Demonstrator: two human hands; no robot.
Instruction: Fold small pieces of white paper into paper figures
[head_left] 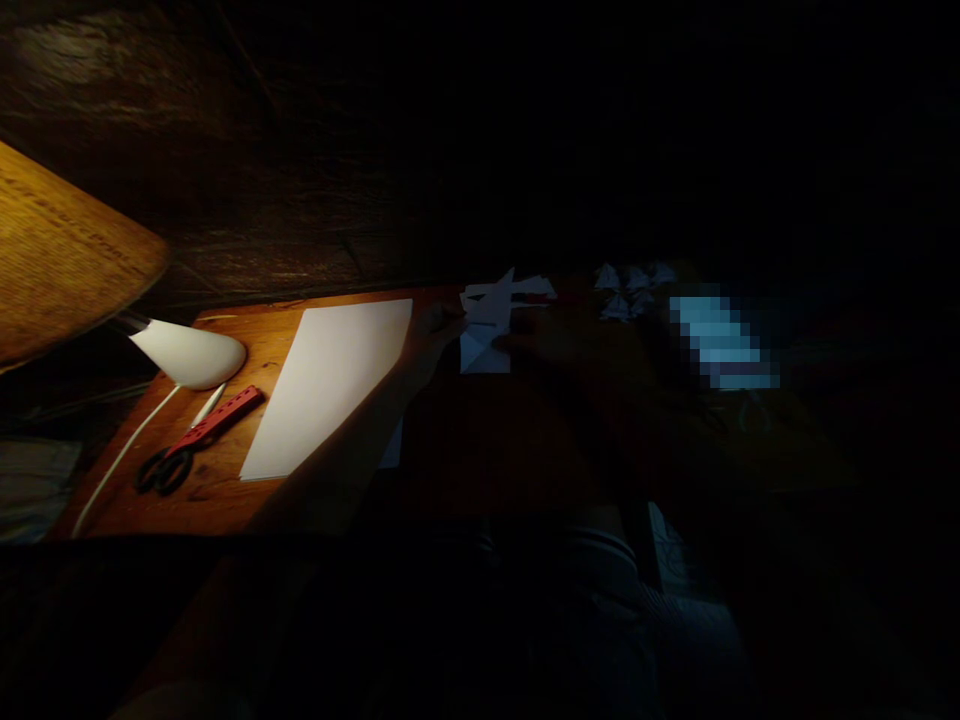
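left hand [439, 330] and right hand [544, 335] both kinda pinched this folded white paper piece [480, 355] over the brown wooden surface [217, 505]

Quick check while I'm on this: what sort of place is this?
Probably a dim craft corner or desk, perhaps in a home. A wooden table holds large white paper and black-handled scissors, with a smaller folded paper farther along.
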